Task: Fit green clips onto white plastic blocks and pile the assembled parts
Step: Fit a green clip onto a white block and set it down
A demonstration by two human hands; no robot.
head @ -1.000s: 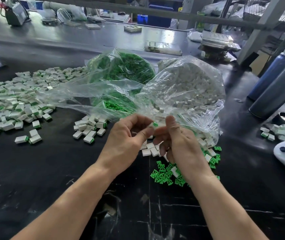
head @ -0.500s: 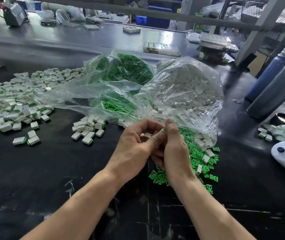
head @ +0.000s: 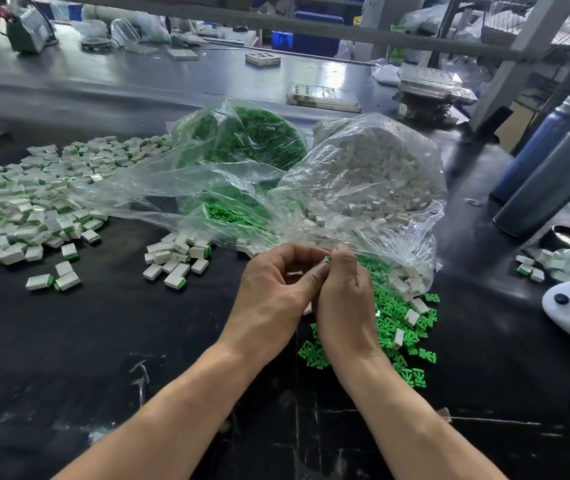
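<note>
White plastic block [head: 315,266]: mostly hidden, pinched between the fingertips of both hands above the black table [head: 103,341]; a speck of green shows at the pinch. Left hand [head: 273,299]: fingers curled, thumb and forefinger closed on the block. Right hand [head: 344,299]: fingers curled, thumb tip pressed against the same piece. Loose green clips [head: 401,341]: scattered just right of the hands. Assembled parts [head: 16,209]: large pile at far left; smaller cluster [head: 177,259] nearer. Clear bags: one of green clips [head: 248,140], one of white blocks [head: 377,174]. No legible writing.
</note>
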